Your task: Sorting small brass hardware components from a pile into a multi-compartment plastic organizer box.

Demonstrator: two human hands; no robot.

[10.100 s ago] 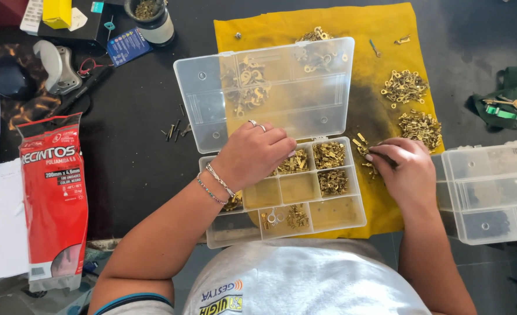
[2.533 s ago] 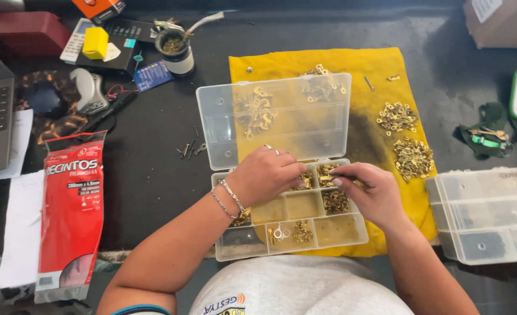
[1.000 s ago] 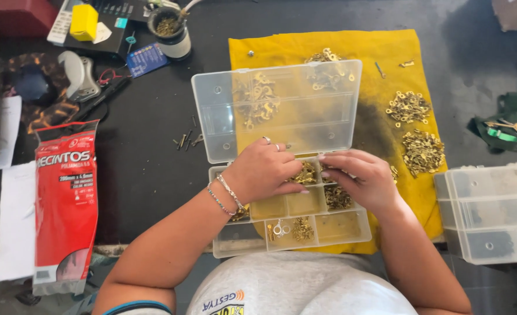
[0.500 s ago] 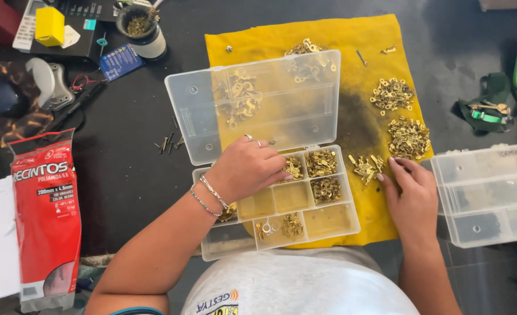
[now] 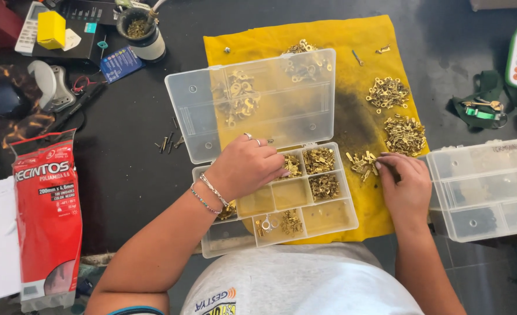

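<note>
Small brass fittings (image 5: 361, 164) lying on yellow cloth (image 5: 311, 41), center; right hand (image 5: 407, 185) pinching at them. Left hand (image 5: 248, 167), loosely curled, resting in clear compartment box (image 5: 328, 219) w/ lid open. Red rectangular pkg (image 5: 48, 210) lying far left.

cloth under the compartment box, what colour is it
Mustard yellow, with a dark smudge near its middle; the cloth shows in the head view.

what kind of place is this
Likely a small hardware or electrical workbench: a clear plastic compartment box of small brass fittings, loose piles on a yellow cloth, a red cable-tie packet.
</note>
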